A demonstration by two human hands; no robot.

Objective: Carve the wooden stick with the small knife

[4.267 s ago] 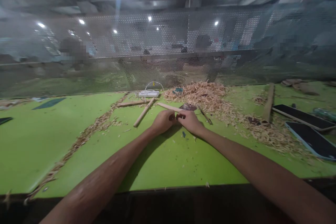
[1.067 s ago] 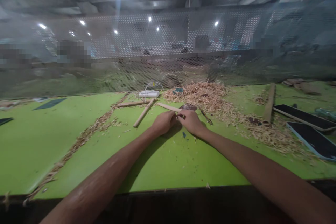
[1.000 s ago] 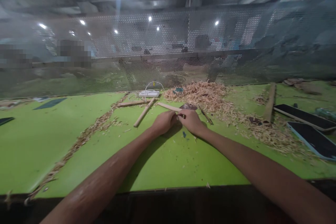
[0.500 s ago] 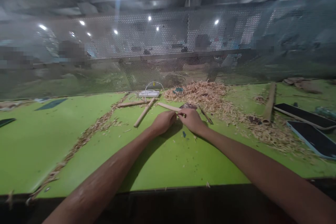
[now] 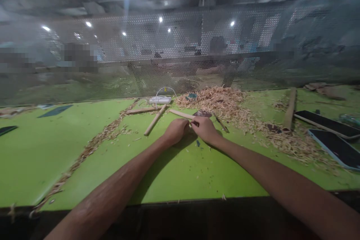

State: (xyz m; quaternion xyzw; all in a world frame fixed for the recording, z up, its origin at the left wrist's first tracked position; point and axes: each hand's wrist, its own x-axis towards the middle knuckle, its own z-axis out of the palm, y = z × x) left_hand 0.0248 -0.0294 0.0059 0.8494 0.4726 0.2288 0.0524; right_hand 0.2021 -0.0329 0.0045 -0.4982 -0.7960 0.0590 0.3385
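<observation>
My left hand [image 5: 176, 130] is closed over the green table [image 5: 180, 180], its fingertips meeting those of my right hand [image 5: 204, 128]. What the left fingers hold, if anything, is too small to make out. The right fingers are pinched together, with something small and dark at their tips that I cannot name. A pale wooden stick [image 5: 180, 114] lies just beyond, its right end running behind the right hand. Left of the hands rests another pale stick [image 5: 155, 120]. A thin dark tool [image 5: 221, 123] lies to the right of my right hand.
Wood shavings [image 5: 222, 97] are heaped behind the hands and spread right. A white device with a cable [image 5: 160, 99] and a brown stick [image 5: 142, 111] lie at the back. Two phones [image 5: 326, 123] and a wooden piece [image 5: 289, 110] are at right. Mesh [image 5: 180, 45] stands behind the table.
The view has shifted very slightly. Both hands stay together in nearly the same place, with only small finger movement.
</observation>
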